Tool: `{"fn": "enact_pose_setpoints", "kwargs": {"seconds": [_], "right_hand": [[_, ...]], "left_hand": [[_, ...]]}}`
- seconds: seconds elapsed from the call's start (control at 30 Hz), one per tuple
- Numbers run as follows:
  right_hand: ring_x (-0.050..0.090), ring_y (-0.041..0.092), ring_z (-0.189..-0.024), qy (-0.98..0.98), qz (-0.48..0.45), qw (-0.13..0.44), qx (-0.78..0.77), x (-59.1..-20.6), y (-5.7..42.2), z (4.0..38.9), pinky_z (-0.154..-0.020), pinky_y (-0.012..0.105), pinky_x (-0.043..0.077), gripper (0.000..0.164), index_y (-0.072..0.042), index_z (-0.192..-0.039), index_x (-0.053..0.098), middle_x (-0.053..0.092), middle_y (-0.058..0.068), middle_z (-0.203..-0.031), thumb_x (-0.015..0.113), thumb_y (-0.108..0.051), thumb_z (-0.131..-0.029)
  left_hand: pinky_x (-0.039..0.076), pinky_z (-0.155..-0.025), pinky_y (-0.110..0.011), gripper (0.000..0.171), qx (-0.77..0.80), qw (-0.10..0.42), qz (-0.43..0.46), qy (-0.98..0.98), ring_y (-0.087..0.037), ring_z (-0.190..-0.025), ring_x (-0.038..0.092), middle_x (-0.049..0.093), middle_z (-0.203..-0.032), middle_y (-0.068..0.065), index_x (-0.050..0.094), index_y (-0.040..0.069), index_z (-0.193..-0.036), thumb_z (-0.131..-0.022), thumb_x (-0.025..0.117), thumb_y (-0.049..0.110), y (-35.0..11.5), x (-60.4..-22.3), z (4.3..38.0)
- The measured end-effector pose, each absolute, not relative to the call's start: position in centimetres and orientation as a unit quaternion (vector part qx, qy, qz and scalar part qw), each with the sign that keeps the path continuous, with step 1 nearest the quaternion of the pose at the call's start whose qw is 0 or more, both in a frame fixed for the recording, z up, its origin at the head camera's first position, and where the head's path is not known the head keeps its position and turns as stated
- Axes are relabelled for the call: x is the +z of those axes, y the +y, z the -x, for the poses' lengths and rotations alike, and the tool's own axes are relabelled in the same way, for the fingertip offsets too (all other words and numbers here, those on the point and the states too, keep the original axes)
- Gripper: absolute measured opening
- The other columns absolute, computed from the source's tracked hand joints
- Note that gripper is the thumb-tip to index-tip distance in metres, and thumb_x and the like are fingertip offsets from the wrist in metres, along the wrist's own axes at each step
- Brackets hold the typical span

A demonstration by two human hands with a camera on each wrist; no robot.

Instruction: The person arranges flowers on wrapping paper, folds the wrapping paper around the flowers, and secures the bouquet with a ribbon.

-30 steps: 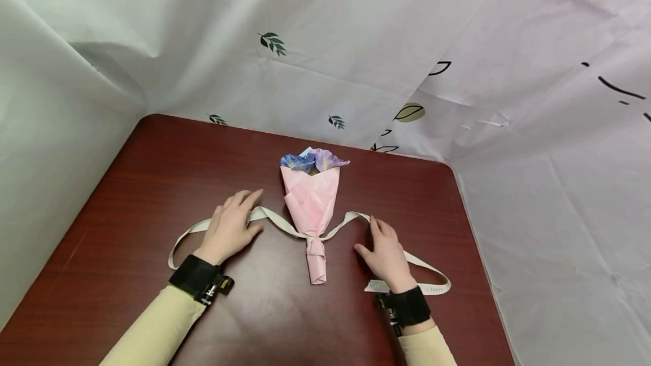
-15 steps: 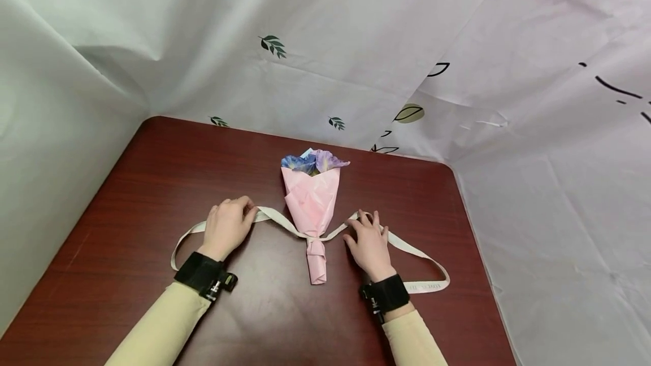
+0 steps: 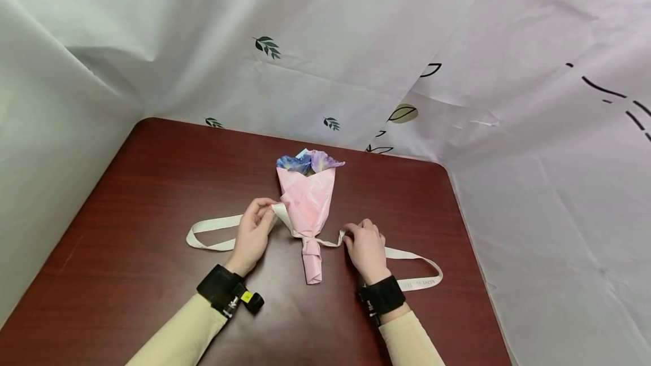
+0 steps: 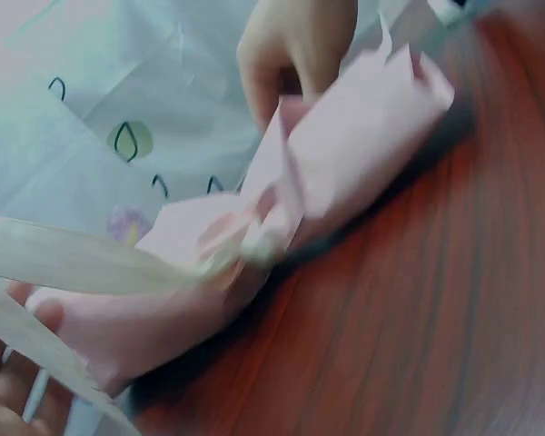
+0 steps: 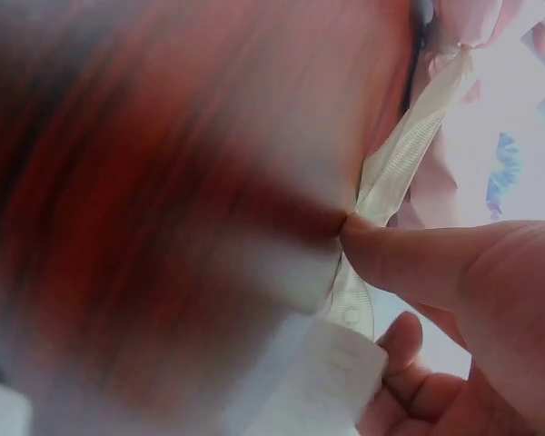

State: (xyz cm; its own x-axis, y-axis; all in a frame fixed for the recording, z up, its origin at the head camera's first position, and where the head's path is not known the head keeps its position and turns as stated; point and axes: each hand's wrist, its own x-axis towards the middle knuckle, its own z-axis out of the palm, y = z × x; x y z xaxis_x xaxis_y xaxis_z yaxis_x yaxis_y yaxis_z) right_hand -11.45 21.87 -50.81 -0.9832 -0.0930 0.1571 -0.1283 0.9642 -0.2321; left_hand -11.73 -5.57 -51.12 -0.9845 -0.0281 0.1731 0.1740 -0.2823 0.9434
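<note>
A small bouquet in pink wrapping lies on the table, with a blue flower and a purple flower at its top. A cream ribbon goes round its narrow neck and trails out to both sides. To the left of the bouquet, my left hand pinches the ribbon's left part and lifts it close to the wrapping. My right hand pinches the right part between thumb and fingers, as the right wrist view shows. Printed letters show on the ribbon's right tail.
The dark red wooden table has rounded far corners. White sheeting with leaf prints hangs behind it and along both sides. A black strap with a small camera sits on each wrist.
My left hand has moved right towards the bouquet, drawing the ribbon along and raising it. My right hand has shifted left and now pinches the ribbon close to the neck.
</note>
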Motion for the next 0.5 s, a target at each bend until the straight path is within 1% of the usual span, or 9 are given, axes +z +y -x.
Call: {"fn": "enact_pose_setpoints", "kwargs": {"seconds": [0.03,0.1,0.2,0.27,0.3,0.33,0.4,0.47,0.5], "right_hand": [[0.055,0.028,-0.087,-0.988,-0.053,0.073,0.123,-50.8,21.8,11.3,-0.077,0.056,0.046,0.011,-0.024,-0.097,0.079,0.054,0.004,-0.09,0.08,-0.024,-0.086],[0.053,0.031,-0.097,-0.987,-0.051,0.078,0.131,-50.8,21.8,11.2,-0.08,0.058,0.044,0.004,-0.024,-0.088,0.078,0.056,0.006,-0.099,0.08,-0.023,-0.086],[0.048,0.037,-0.12,-0.983,-0.067,0.087,0.146,-50.7,21.6,11.0,-0.095,0.069,0.037,0.009,-0.024,-0.078,0.074,0.059,0.009,-0.124,0.079,-0.022,-0.085],[0.04,0.041,-0.134,-0.979,-0.084,0.084,0.163,-50.4,21.4,10.9,-0.101,0.078,0.028,0.011,-0.025,-0.076,0.07,0.058,0.008,-0.137,0.076,-0.021,-0.085],[0.038,0.042,-0.139,-0.978,-0.092,0.08,0.171,-50.3,21.3,10.9,-0.101,0.081,0.023,0.012,-0.026,-0.075,0.069,0.059,0.007,-0.139,0.075,-0.021,-0.085],[0.038,0.042,-0.141,-0.976,-0.099,0.073,0.179,-50.3,21.2,10.8,-0.101,0.083,0.02,0.013,-0.027,-0.076,0.067,0.062,0.004,-0.135,0.074,-0.021,-0.085],[0.041,0.037,-0.141,-0.974,-0.104,0.052,0.196,-50.1,21.1,10.7,-0.102,0.084,0.016,0.013,-0.029,-0.078,0.065,0.071,-0.004,-0.117,0.072,-0.023,-0.088],[0.048,0.03,-0.138,-0.972,-0.101,0.031,0.211,-50.1,21.0,10.5,-0.104,0.082,0.015,0.013,-0.03,-0.081,0.064,0.072,-0.012,-0.098,0.07,-0.025,-0.091],[0.05,0.026,-0.136,-0.972,-0.098,0.024,0.215,-50.1,20.9,10.5,-0.105,0.081,0.014,0.013,-0.031,-0.082,0.063,0.071,-0.016,-0.091,0.069,-0.026,-0.093]], "left_hand": [[0.05,-0.09,-0.024,0.024,-0.808,0.054,0.07,-0.582,-0.011,-0.105,0.066,0.069,-0.119,-0.026,0.051,-0.007,-0.12,-0.109,0.046,0.014,-5.2,-51.2,11.6],[0.05,-0.092,-0.024,0.025,-0.823,0.038,0.086,-0.561,-0.013,-0.105,0.067,0.07,-0.115,-0.026,0.048,-0.005,-0.118,-0.11,0.042,0.017,-4.6,-51.4,11.5],[0.05,-0.092,-0.026,0.025,-0.84,0.024,0.105,-0.532,-0.018,-0.104,0.069,0.073,-0.106,-0.024,0.046,0.0,-0.114,-0.112,0.038,0.023,-3.9,-51.6,11.5],[0.052,-0.086,-0.028,0.025,-0.848,0.024,0.106,-0.519,-0.021,-0.097,0.071,0.075,-0.099,-0.021,0.045,0.002,-0.113,-0.112,0.037,0.026,-3.4,-51.6,11.6],[0.053,-0.083,-0.028,0.026,-0.85,0.029,0.103,-0.516,-0.022,-0.092,0.072,0.075,-0.095,-0.018,0.046,0.002,-0.113,-0.111,0.038,0.027,-3.2,-51.6,11.6],[0.052,-0.08,-0.027,0.027,-0.85,0.034,0.098,-0.517,-0.02,-0.089,0.071,0.074,-0.094,-0.013,0.046,0.001,-0.114,-0.111,0.039,0.028,-3.0,-51.5,11.7],[0.051,-0.075,-0.025,0.03,-0.85,0.04,0.084,-0.519,-0.016,-0.081,0.068,0.07,-0.089,-0.006,0.046,-0.002,-0.114,-0.111,0.041,0.027,-2.7,-51.3,11.8],[0.05,-0.072,-0.024,0.034,-0.848,0.042,0.082,-0.522,-0.014,-0.076,0.063,0.061,-0.087,-0.005,0.045,-0.006,-0.114,-0.111,0.041,0.028,-2.4,-51.2,11.9],[0.048,-0.071,-0.025,0.036,-0.849,0.042,0.089,-0.519,-0.015,-0.074,0.059,0.055,-0.086,-0.007,0.044,-0.006,-0.115,-0.111,0.04,0.029,-2.2,-51.3,12.0]]}}
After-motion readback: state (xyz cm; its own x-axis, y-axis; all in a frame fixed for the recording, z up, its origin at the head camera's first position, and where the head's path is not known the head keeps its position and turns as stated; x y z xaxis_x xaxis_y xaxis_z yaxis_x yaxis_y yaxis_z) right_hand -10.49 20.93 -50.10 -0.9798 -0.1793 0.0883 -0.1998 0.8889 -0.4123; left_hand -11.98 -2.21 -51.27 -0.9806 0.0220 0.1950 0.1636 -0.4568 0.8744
